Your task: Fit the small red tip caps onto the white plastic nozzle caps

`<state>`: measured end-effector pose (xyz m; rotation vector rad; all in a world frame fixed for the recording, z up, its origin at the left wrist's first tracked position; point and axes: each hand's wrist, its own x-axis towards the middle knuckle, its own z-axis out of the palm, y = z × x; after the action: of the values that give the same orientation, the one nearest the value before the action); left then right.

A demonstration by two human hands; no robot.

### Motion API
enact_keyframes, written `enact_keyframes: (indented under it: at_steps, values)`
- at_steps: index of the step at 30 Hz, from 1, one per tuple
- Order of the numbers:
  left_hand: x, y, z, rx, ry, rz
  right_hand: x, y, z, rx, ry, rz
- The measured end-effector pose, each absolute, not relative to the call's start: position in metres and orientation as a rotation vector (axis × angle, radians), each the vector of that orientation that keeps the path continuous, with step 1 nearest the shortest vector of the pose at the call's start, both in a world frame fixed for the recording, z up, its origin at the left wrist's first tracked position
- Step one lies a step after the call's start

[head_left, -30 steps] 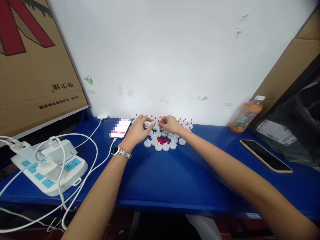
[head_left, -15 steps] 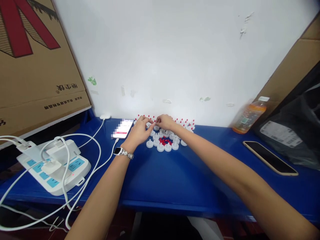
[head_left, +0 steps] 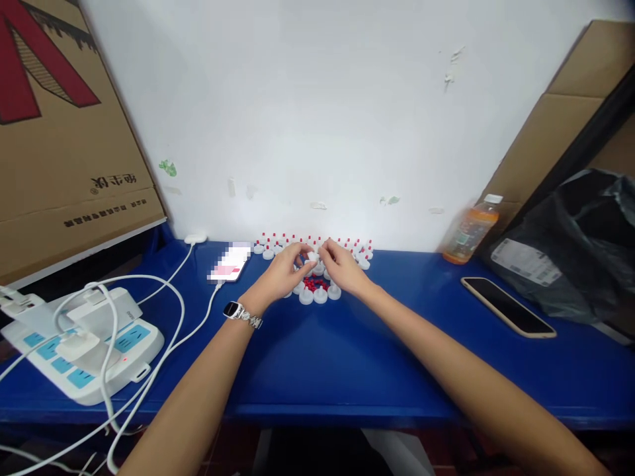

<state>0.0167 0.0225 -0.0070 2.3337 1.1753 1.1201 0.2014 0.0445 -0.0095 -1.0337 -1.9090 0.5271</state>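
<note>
My left hand [head_left: 284, 272] is closed on a white nozzle cap [head_left: 312, 256], gripping it between thumb and fingers above the table. Close against that cap, my right hand [head_left: 346, 268] pinches with thumb and forefinger; whatever lies between those fingertips is too small to make out. Below both hands, several white caps without red tips [head_left: 320, 295] ring a small heap of red tips [head_left: 311, 284]. Behind the hands stand rows of white caps with red tips [head_left: 268, 252], partly hidden by my fingers.
The blue table [head_left: 307, 370] meets a white wall. Left are a charging phone [head_left: 238, 263], a power strip [head_left: 94, 383] with loose white cables, and a cardboard box [head_left: 74, 158]. Right are an orange drink bottle [head_left: 469, 235], another phone [head_left: 506, 305] and a dark plastic bag [head_left: 560, 251].
Both hands have come nearer to me from the back rows, and a white cap now shows in the left one. The view has shifted slightly to the right.
</note>
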Motion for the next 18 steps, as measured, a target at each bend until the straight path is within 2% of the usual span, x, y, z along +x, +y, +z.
enact_keyframes:
  at_steps: [4,18]
  values:
    - [0.030,0.018,-0.009,2.376,1.071,1.152,0.207,0.035,-0.013,-1.006,-1.907,0.485]
    - [0.042,0.010,-0.009,2.463,1.006,1.207,0.206,0.035,-0.015,-0.877,-1.627,0.913]
